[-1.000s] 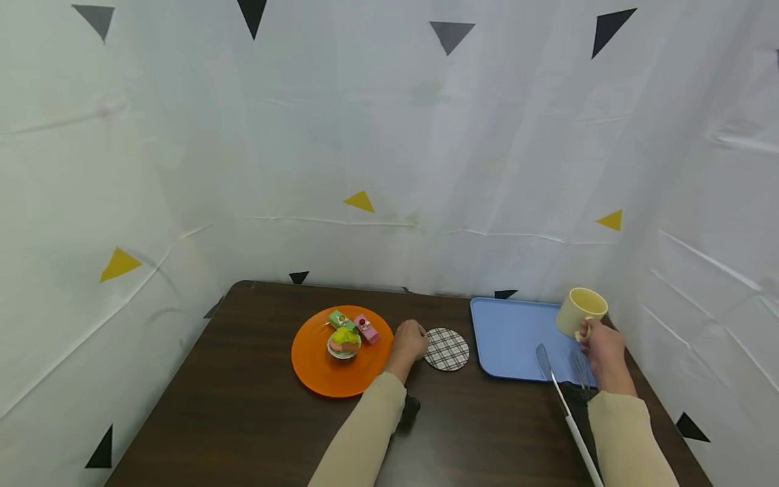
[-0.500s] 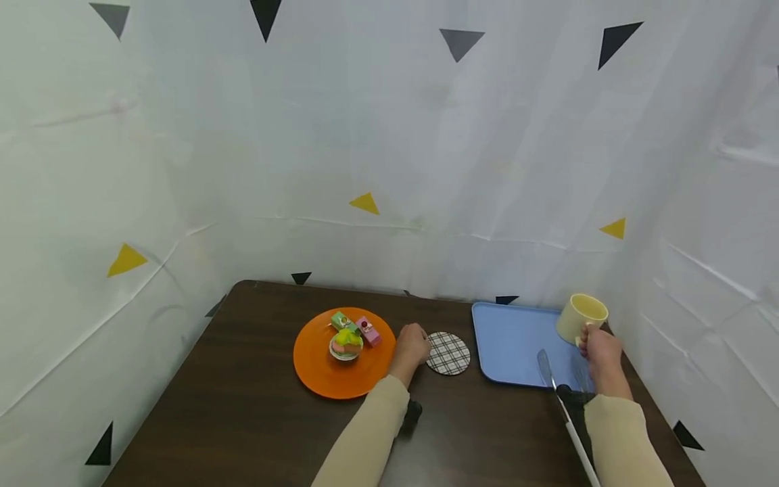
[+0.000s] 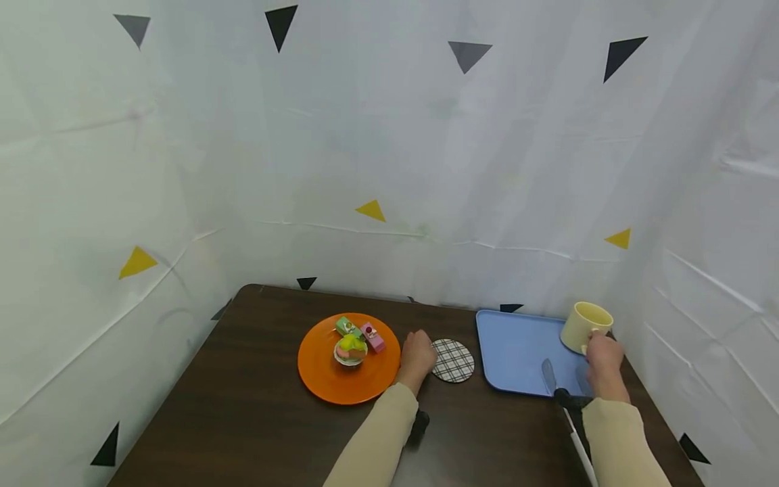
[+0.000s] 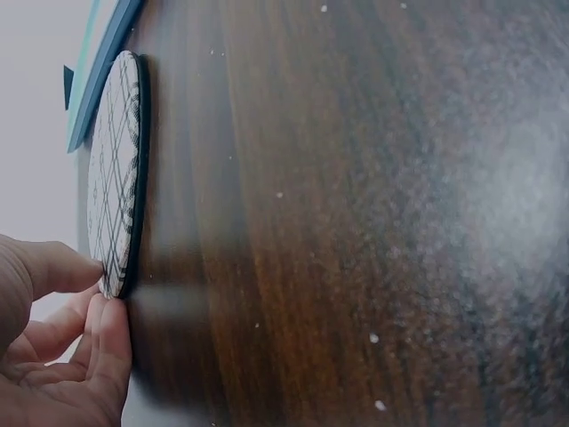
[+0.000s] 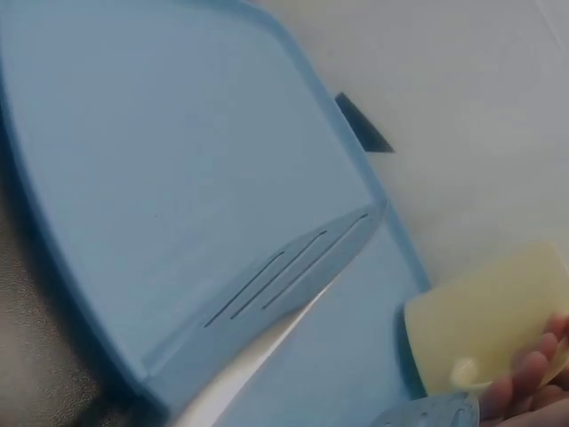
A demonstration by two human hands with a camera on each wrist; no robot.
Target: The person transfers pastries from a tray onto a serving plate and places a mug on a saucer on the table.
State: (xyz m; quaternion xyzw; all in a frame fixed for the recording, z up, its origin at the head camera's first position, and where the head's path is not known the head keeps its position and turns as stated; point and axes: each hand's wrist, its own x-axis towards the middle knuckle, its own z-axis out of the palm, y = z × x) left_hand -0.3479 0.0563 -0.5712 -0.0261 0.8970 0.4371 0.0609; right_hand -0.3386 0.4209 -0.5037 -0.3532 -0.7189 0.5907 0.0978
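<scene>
My left hand is between the orange plate and the round checked coaster. In the left wrist view, its thumb and fingertips pinch the near edge of the coaster, which lies on the dark table. My right hand grips the handle of a pale yellow mug. The mug is at the right end of the blue tray; whether it touches the tray I cannot tell. In the right wrist view, fingers curl at the mug's handle.
The orange plate carries a small filled cup, a green piece and a pink piece. A slotted utensil blade extends over the tray, its white handle toward me. White curtains stand behind the table.
The head view has shifted, so the table sits slightly lower in it. Both hands keep about the same places relative to the coaster and mug.
</scene>
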